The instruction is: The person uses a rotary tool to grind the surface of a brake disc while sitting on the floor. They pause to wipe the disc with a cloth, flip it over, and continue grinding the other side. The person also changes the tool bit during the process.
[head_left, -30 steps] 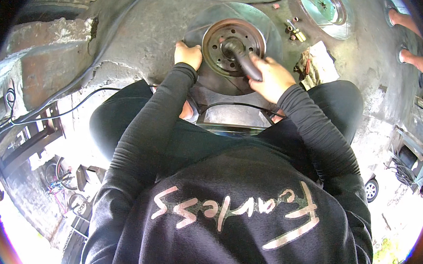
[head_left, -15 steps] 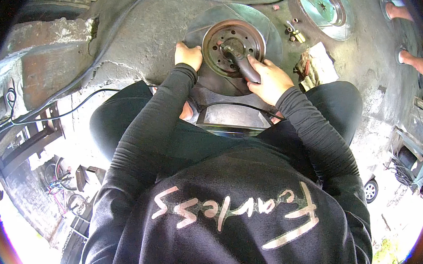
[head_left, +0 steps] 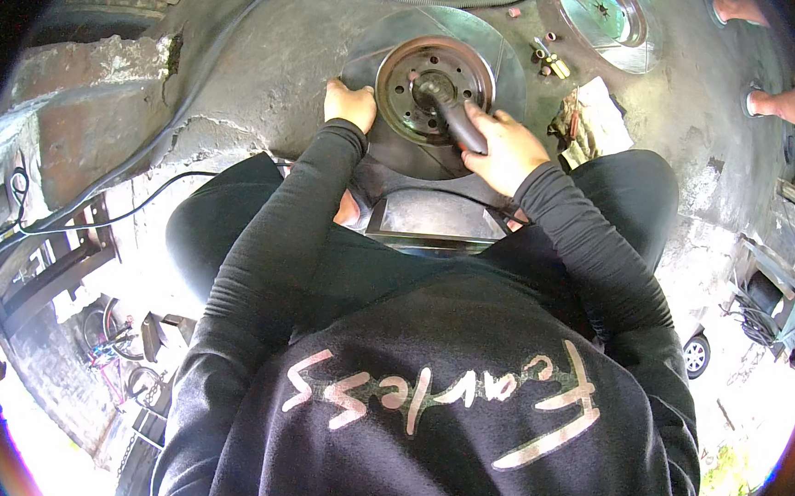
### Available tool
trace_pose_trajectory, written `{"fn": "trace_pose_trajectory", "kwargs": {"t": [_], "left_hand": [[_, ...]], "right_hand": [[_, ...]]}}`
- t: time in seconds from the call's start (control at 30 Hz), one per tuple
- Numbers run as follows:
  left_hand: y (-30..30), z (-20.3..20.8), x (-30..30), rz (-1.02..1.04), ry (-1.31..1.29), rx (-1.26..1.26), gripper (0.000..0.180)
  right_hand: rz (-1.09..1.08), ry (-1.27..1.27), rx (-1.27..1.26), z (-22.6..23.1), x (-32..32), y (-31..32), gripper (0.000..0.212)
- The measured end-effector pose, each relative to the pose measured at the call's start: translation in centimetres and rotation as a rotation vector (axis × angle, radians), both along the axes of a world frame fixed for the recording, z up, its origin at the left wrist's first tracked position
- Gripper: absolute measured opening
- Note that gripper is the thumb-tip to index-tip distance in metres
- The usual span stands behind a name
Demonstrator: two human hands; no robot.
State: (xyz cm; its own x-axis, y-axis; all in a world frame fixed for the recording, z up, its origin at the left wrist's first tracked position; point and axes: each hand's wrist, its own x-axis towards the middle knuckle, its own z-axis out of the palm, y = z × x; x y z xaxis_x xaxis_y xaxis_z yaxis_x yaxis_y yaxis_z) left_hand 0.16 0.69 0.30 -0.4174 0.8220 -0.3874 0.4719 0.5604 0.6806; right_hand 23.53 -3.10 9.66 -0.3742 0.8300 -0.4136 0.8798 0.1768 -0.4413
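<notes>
A brake disc (head_left: 504,80) lies flat on the floor in front of me, its raised rusty-brown hub ringed with bolt holes. My left hand (head_left: 350,106) is closed on the disc's left edge, thumb up against the hub's wall. In my right hand (head_left: 508,148) is a dark hand-held tool (head_left: 461,126), gripped by its rounded body from the right. The tool's far end rests over the middle of the hub. How that end meets the metal is hidden, and its exact kind does not show.
A second disc (head_left: 646,58) lies at the far right. Near it are a yellow-handled screwdriver (head_left: 558,66) and small round parts. A whitish cloth (head_left: 602,119) sits by my right knee. A grey hose (head_left: 238,29) curves across the left. Another person's feet (head_left: 765,102) stand at right.
The tool's far end has shifted slightly over the middle of the hub. Both hands keep their holds, and the whole view has moved a little.
</notes>
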Motion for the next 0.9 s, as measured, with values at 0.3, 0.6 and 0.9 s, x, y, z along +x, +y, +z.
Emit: {"fn": "trace_pose_trajectory", "kwargs": {"t": [0.3,0.6,0.9], "left_hand": [[-0.1,-0.1,0.0,-0.014,0.054,0.019,0.050],[0.0,0.6,0.0,-0.039,0.053,-0.019,0.052],[-0.2,0.7,0.1,-0.029,0.063,-0.031,0.051]], "right_hand": [[-0.012,-0.014,-0.008,0.0,0.4,0.0,0.070],[-0.026,-0.018,0.021,0.1,0.5,0.0,0.071],[-0.039,-0.049,0.024,0.3,0.6,0.4,0.071]]}}
